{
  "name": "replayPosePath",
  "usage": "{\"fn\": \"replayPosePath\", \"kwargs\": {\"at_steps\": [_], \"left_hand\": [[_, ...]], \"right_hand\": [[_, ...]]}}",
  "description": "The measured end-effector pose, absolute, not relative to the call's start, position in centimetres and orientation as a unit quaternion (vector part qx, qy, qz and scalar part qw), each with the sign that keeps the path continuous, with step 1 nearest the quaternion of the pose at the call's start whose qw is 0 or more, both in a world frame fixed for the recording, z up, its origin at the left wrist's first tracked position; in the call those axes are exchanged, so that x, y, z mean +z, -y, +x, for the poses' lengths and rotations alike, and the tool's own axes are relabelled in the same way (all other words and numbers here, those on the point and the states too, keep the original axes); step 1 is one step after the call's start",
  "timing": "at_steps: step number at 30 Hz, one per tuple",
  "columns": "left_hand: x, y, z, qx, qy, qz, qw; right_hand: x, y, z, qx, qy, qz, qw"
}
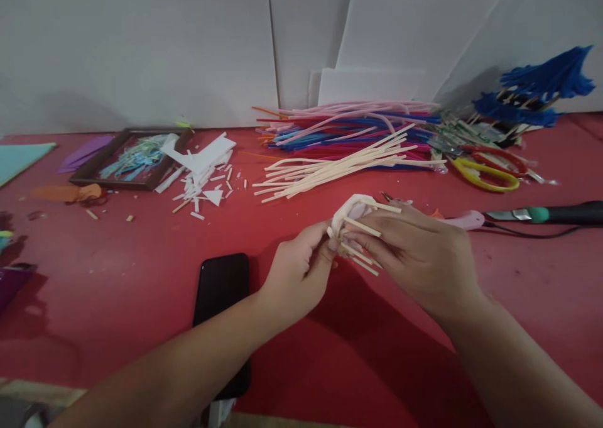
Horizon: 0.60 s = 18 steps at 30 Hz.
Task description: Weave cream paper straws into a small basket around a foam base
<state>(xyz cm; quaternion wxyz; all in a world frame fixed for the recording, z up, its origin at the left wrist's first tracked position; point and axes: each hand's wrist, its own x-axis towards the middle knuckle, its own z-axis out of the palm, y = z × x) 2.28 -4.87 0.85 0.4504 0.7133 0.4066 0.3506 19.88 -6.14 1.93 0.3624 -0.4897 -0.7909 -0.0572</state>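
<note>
Between my two hands is a small cream-white craft piece (347, 212), curved at the top, with several short cream sticks jutting out to the right. My left hand (301, 268) is closed on its left edge, thumb and fingers pressed together. From the right, my right hand (419, 252) pinches the piece among its sticks, its fingers covering part of it. Both hands are raised a little over the red table (155, 315). A bundle of cream pipe cleaners (339, 167) lies just beyond them.
Colored pipe cleaners (325, 126), yellow-handled scissors (487, 175) and a black-handled tool (565, 213) lie behind and right. A black phone (223, 283) is beside my left forearm. White scraps (202, 170) and a brown frame (85, 175) sit back left; white boards (409, 32) lean behind.
</note>
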Motion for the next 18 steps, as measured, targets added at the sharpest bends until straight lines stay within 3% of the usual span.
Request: {"fn": "replayPosePath", "kwargs": {"at_steps": [8, 18], "left_hand": [[0.68, 4.99, 2.27, 0.356, -0.388, 0.691, 0.496], [0.46, 4.76, 2.13, 0.321, -0.416, 0.728, 0.440]], "right_hand": [[1.88, 6.22, 19.86, -0.068, 0.793, -0.476, 0.373], [1.62, 6.30, 19.42, -0.091, 0.779, -0.494, 0.375]]}}
